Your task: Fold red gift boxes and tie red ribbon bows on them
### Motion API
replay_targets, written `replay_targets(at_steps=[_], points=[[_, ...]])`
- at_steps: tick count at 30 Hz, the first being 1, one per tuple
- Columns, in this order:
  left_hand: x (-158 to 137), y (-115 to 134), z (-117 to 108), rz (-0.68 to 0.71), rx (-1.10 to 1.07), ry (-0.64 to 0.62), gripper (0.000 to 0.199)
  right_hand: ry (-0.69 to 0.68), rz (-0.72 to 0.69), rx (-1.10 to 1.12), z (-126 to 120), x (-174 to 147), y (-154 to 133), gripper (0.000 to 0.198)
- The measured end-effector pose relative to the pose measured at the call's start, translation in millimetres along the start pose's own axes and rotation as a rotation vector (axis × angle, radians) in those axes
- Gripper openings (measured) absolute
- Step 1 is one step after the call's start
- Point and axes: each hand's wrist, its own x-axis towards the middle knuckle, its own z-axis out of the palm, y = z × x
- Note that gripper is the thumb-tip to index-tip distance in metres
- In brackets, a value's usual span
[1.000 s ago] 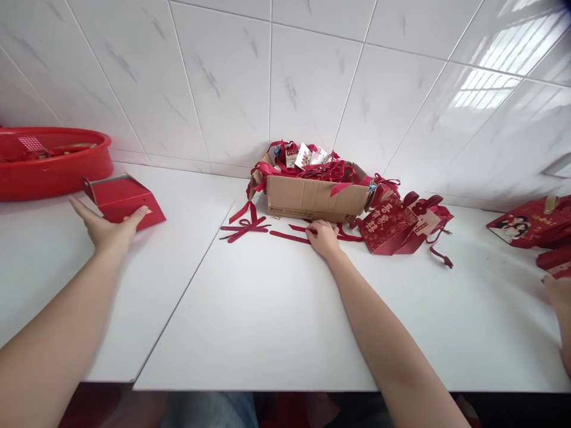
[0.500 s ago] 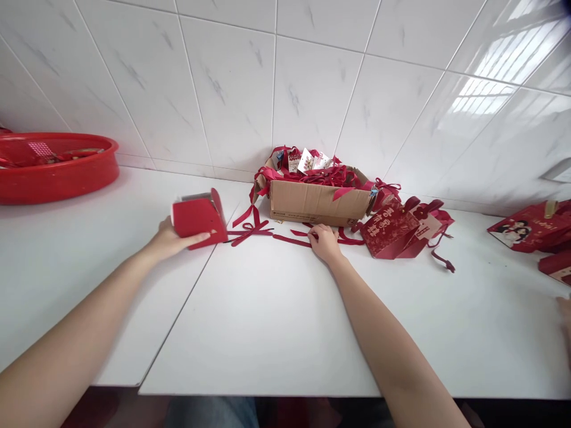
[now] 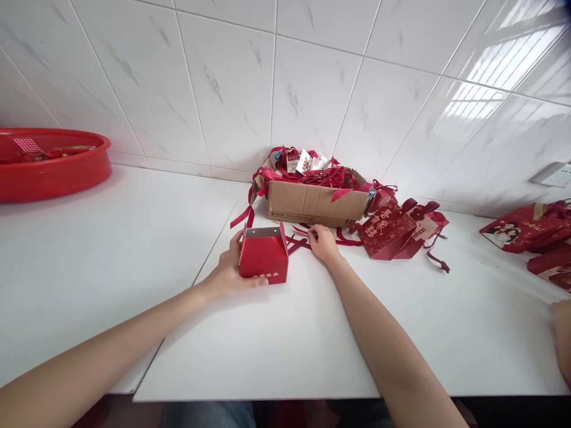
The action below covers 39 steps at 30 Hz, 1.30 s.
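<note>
My left hand is closed around a small red gift box, fingers behind it and thumb along its lower front edge. The box is upright, with a grey inner top showing two small holes and pale lettering low on its front. Just right of it, my right hand rests at the table with fingers curled onto a dark red ribbon. Part of that ribbon is hidden behind the box and under the fingers. Another stretch of red ribbon lies to the right of this hand.
Behind my hands, a cardboard box overflows with red ribbons and tags. Decorated red gift boxes stand to its right, with more red boxes farther right. A red plastic basin sits at left. Another person's hand shows at the right edge.
My left hand has brought the red gift box rightward and slightly down, turning it upright in front of the ribbons. My right hand has stayed nearly in place.
</note>
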Motion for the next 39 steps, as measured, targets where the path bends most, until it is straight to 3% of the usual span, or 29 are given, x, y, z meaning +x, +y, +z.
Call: replay_targets(at_steps=[2,5,10,13,17,20,25,29,33,36,39], points=[[1.0,6.7,4.6,-0.057,-0.129,0.01,0.104,-0.002,0.003,0.005,0.1,0.8,0.1,0.017],[0.6,22.1,10.6,-0.041,-0.255,0.066,0.092,-0.006,0.004,0.013,0.0,1.6,0.6,0.016],[-1.3,40.4,16.6,0.055,-0.207,0.187,0.081,-0.003,-0.002,0.038,0.2,1.7,0.8,0.016],[0.9,43.8,12.4,0.067,-0.084,0.194,0.064,0.024,-0.014,0.06,-0.6,1.0,-0.5,0.015],[4.3,47.6,-0.6,0.08,0.083,0.127,0.038,0.093,-0.056,0.103,-5.0,-4.0,-4.6,0.015],[3.2,47.5,-11.5,0.092,0.092,0.053,0.031,0.148,-0.1,0.149,-8.3,-17.3,-10.5,0.016],[-3.6,43.9,-21.1,0.1,0.062,-0.004,0.029,0.196,-0.175,0.226,-13.1,-65.3,-26.1,0.015],[-7.1,46.0,-17.1,0.064,-0.053,-0.043,0.027,0.269,-0.16,0.376,-29.1,-100.8,-39.6,0.012],[-10.8,51.3,-10.6,0.048,-0.171,-0.138,0.03,0.405,-0.168,0.617,-58.0,-109.7,-47.9,0.01],[-14.6,55.3,-7.5,0.038,-0.202,-0.166,0.035,0.553,-0.186,0.612,-77.0,-109.0,-50.4,0.009],[-17.6,58.5,-5.6,0.017,-0.266,-0.185,0.043,0.595,-0.329,0.536,-87.1,-111.8,-52.7,0.007]])
